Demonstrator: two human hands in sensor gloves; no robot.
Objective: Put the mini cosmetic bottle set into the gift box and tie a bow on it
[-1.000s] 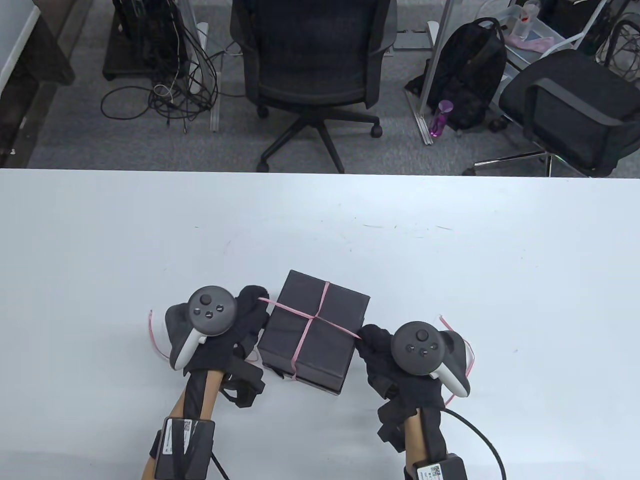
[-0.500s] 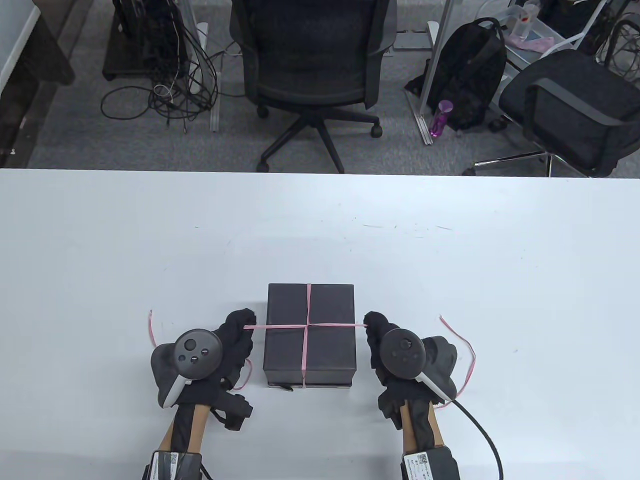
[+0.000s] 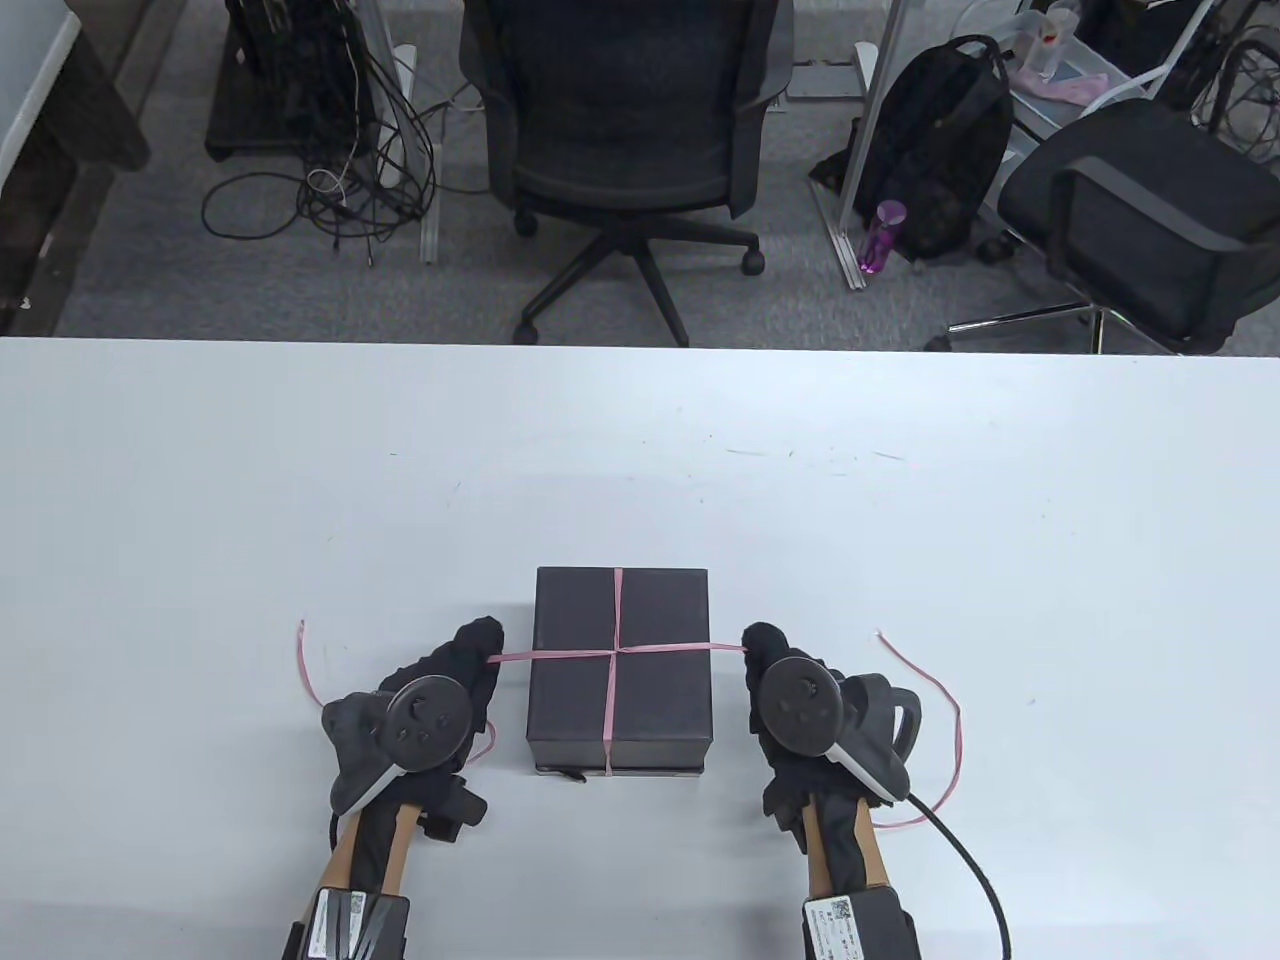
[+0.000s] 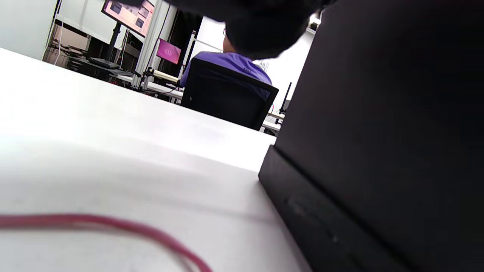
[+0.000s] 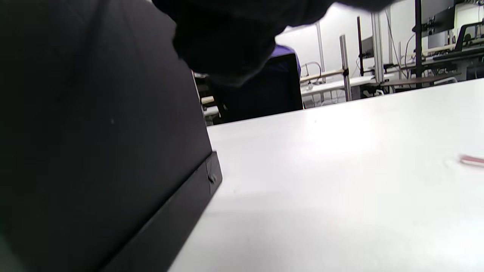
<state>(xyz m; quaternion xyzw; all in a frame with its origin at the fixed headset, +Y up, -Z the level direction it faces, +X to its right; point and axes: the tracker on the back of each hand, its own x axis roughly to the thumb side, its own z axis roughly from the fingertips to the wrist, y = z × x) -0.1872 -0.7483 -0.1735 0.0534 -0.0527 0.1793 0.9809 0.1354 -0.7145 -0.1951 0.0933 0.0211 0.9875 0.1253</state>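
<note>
A closed black gift box (image 3: 619, 668) stands square near the table's front edge, with a thin pink ribbon (image 3: 612, 652) crossed over its lid. My left hand (image 3: 478, 652) pinches the ribbon just left of the box; my right hand (image 3: 758, 650) pinches it just right of the box. The ribbon runs taut between both hands across the lid. Loose ribbon ends trail out on the table at far left (image 3: 305, 672) and far right (image 3: 945, 720). In the wrist views the box wall (image 4: 382, 143) (image 5: 94, 143) fills much of the frame. The bottles are hidden.
The white table (image 3: 640, 450) stretches wide beyond the box. Behind its far edge stand a black office chair (image 3: 625, 120), a second chair (image 3: 1130, 220), a backpack (image 3: 940, 140) and floor cables (image 3: 330, 180).
The box has turned from skewed to square with the table edge. Both hands swung level beside it and then drew slightly apart, pulling the ribbon straight across the lid.
</note>
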